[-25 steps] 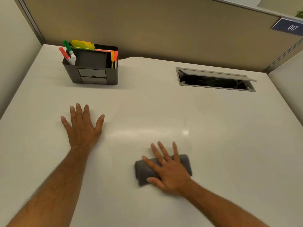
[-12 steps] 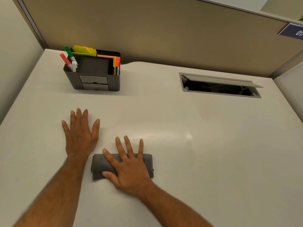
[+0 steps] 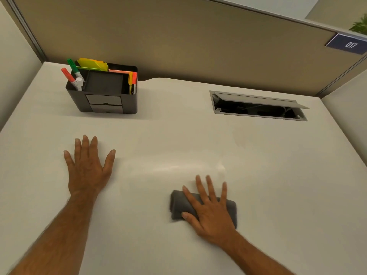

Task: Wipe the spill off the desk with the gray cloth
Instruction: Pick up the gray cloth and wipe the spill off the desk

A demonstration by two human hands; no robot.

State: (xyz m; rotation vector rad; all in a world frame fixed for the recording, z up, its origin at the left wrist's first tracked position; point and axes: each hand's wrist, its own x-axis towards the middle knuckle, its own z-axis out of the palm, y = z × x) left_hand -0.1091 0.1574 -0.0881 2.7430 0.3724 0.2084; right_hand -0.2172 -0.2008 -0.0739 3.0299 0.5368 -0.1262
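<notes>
A folded gray cloth (image 3: 178,206) lies on the white desk (image 3: 278,185) a little right of centre, near the front. My right hand (image 3: 210,211) presses flat on top of it, fingers spread, covering its middle. My left hand (image 3: 88,167) rests palm down on the bare desk to the left, fingers apart, holding nothing. A faint glossy streak (image 3: 178,167) shows on the surface just beyond the cloth; I cannot make out a distinct spill.
A dark desk organizer (image 3: 103,94) with markers and sticky notes stands at the back left. An open cable hatch (image 3: 258,107) is set into the desk at the back right. Partition walls (image 3: 178,40) enclose the back and both sides.
My right hand slid the cloth left until it was close to my left hand, then back to the right. My left hand stayed in place.
</notes>
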